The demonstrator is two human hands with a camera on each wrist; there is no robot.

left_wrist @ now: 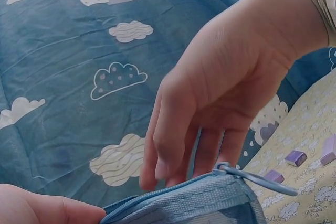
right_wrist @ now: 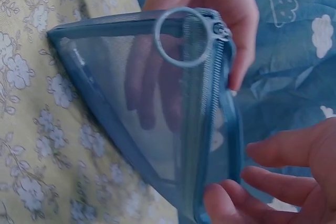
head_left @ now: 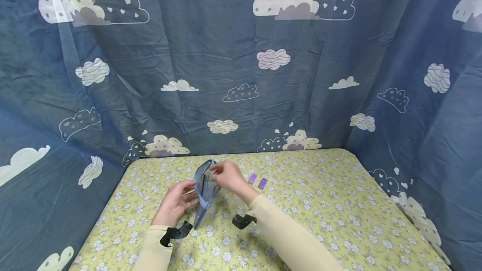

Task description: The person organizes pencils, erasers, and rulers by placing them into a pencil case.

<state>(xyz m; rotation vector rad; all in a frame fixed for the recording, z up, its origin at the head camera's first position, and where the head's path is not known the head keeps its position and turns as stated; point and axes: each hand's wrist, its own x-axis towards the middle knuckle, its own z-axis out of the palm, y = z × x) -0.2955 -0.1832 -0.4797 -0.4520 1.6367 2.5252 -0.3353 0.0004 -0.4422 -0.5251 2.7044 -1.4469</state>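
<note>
A blue mesh zip pouch [head_left: 206, 193] stands tilted over the table with its zipped mouth spread apart. My left hand [head_left: 176, 202] grips its left side, thumb along the zip edge; its fingers show through the mesh in the right wrist view. At the mouth is my right hand [head_left: 229, 175], fingers loosely bent and pointing down to the opening, with fingertips right at the zip edge. Nothing shows between its thumb and fingers. A round ring pull [right_wrist: 182, 37] hangs from the zip's end. The pouch's inside is mostly hidden in the left wrist view.
Two small purple blocks [head_left: 257, 181] lie on the flowered yellow tablecloth [head_left: 324, 204], right of the pouch; the left wrist view shows a third purple piece [left_wrist: 274, 177] beside the ring pull. Dark blue cloud-print curtains [head_left: 211, 62] enclose the table's back and sides.
</note>
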